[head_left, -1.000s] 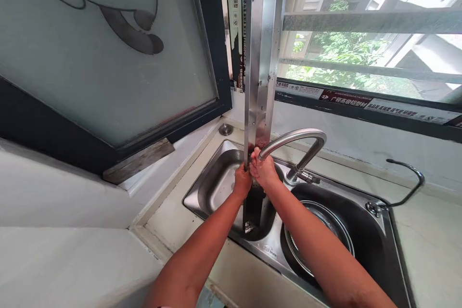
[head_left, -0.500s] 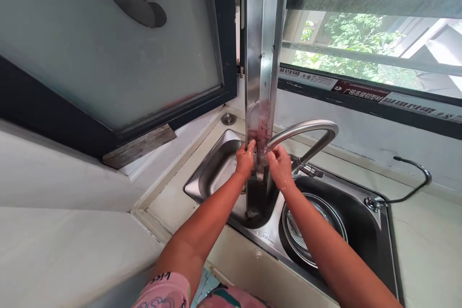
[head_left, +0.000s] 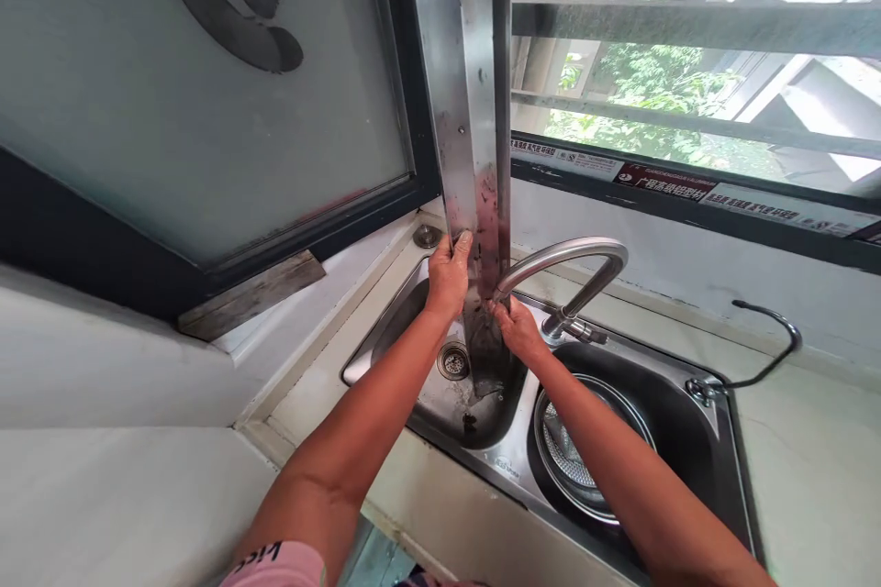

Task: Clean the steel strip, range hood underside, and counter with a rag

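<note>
A long metal channel-shaped panel (head_left: 458, 92) stands tilted in the left sink basin (head_left: 430, 394), its top running out of view. Dark specks and smudges dot its surface. My left hand (head_left: 449, 273) is closed on the panel's left edge, thumb on the front face. Lower down, my right hand (head_left: 518, 328) is closed at the panel's right edge, right under the spout of the curved faucet (head_left: 585, 246). Water runs down the panel's lower part. The tips of my right fingers are partly hidden.
In the right basin (head_left: 688, 440) sits a round metal pot or strainer (head_left: 571, 454). A thin bent metal tap (head_left: 781, 316) rises at the right. An open window sash (head_left: 309, 110) reaches in from the left; a window frame (head_left: 661, 183) runs behind the sink.
The panel's top has swung left and its lower end has shifted within the basin, uncovering the drain. My left hand has moved up and left with it; my right hand sits lower.
</note>
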### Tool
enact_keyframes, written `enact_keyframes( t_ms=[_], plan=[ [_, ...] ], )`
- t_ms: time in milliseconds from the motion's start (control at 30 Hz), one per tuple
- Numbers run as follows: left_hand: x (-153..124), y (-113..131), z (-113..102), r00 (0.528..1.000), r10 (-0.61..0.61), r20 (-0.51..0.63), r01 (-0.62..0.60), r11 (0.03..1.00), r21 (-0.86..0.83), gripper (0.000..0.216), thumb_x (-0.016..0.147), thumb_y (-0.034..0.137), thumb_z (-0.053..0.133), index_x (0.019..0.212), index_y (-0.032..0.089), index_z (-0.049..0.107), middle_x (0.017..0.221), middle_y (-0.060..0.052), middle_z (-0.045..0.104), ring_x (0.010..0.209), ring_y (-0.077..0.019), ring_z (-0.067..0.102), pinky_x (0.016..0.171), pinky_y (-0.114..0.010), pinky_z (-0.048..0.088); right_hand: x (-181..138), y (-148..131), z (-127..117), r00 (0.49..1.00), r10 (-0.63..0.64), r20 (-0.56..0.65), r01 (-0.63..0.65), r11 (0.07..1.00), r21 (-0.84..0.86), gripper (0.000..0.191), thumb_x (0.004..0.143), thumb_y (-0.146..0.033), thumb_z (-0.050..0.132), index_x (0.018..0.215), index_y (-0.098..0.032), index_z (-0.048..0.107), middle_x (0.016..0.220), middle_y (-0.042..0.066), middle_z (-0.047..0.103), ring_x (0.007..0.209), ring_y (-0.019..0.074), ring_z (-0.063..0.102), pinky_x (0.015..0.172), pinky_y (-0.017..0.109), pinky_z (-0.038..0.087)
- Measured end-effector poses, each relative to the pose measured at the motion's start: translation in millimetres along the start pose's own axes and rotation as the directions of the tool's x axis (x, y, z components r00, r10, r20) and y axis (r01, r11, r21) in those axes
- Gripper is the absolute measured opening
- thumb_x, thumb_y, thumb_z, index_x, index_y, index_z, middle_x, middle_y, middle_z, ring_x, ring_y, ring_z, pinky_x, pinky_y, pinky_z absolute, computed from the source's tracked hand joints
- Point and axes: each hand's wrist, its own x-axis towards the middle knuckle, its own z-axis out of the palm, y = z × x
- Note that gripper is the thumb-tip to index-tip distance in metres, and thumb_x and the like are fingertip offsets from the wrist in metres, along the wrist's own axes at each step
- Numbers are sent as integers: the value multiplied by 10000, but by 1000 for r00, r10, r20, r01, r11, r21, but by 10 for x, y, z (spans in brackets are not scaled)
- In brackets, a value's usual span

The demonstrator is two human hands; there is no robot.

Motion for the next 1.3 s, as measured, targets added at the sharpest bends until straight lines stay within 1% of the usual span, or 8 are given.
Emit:
enact_keyframes(
  t_ms=[100, 333, 467, 633, 700, 900, 1100, 1300],
  plan=[
    [-34, 119, 77, 999, 47, 24, -47, 999, -1, 312, 855, 439, 695, 1048, 195, 665, 971, -30, 716, 902, -195, 626, 909, -327, 485, 55, -144, -86, 998, -17, -68, 18, 1000, 13, 366, 873, -547, 476, 856, -216, 630, 811, 22, 605, 810, 201, 504, 756, 290, 429],
    [-433, 212, 215, 995, -54, 79, 43, 991, 125, 80, 832, 279, 662, 871, 215, 635, 744, 22, 601, 717, -159, 545, 757, -276, 456, 27, -347, -225, 988, 14, -151, -3, 997, 73, 423, 858, -613, 502, 835, -207, 621, 750, 12, 595, 724, 183, 487, 698, 291, 423],
    [-611, 164, 311, 996, -93, -10, 93, 989, 118, 89, 866, 298, 606, 890, 220, 641, 805, 6, 641, 759, -165, 569, 760, -279, 474, -5, -426, -376, 990, -18, -137, 27, 997, 67, 423, 851, -597, 518, 850, -193, 644, 773, 25, 631, 738, 192, 525, 711, 300, 442],
    [-817, 134, 333, 989, -129, -65, 137, 982, 131, 235, 901, 438, 599, 924, 213, 660, 889, -36, 701, 835, -199, 621, 792, -311, 499, -175, -376, -530, 996, -53, -71, 53, 999, 3, 408, 885, -562, 518, 869, -185, 674, 789, 27, 650, 763, 200, 557, 735, 304, 458],
    [-898, 142, 321, 989, -140, -47, 145, 983, 109, 305, 910, 494, 594, 964, 205, 676, 944, -54, 724, 876, -214, 646, 841, -335, 508, -252, -319, -585, 998, -54, -37, 54, 999, -3, 424, 894, -564, 516, 898, -181, 697, 818, 34, 666, 792, 210, 574, 754, 310, 468],
    [-1102, 202, 369, 988, -143, 65, 147, 987, -71, 479, 866, 585, 672, 1172, 218, 698, 1245, -75, 727, 1213, -262, 639, 1118, -391, 451, -399, -200, -820, 998, -54, 39, 54, 998, 22, 462, 910, -599, 522, 976, -186, 719, 927, 55, 707, 894, 236, 607, 831, 324, 482],
    [-1305, 314, 449, 896, -420, 144, 443, 860, -251, 549, 803, 655, 713, 1094, 190, 732, 1220, -111, 751, 1299, -304, 616, 1147, -444, 465, -597, 39, -1168, 985, -10, 174, 25, 996, -87, 506, 929, -657, 490, 873, -188, 673, 845, 44, 657, 865, 229, 581, 814, 327, 476],
    [-1468, 378, 474, 831, -521, 193, 554, 755, -350, 488, 850, 635, 674, 1122, 235, 743, 1291, -87, 729, 1358, -286, 578, 1154, -430, 471, -840, 239, -1637, 960, 67, 273, -11, 979, -201, 504, 943, -658, 461, 868, -197, 651, 865, 37, 660, 844, 223, 586, 792, 329, 464]
  ],
)
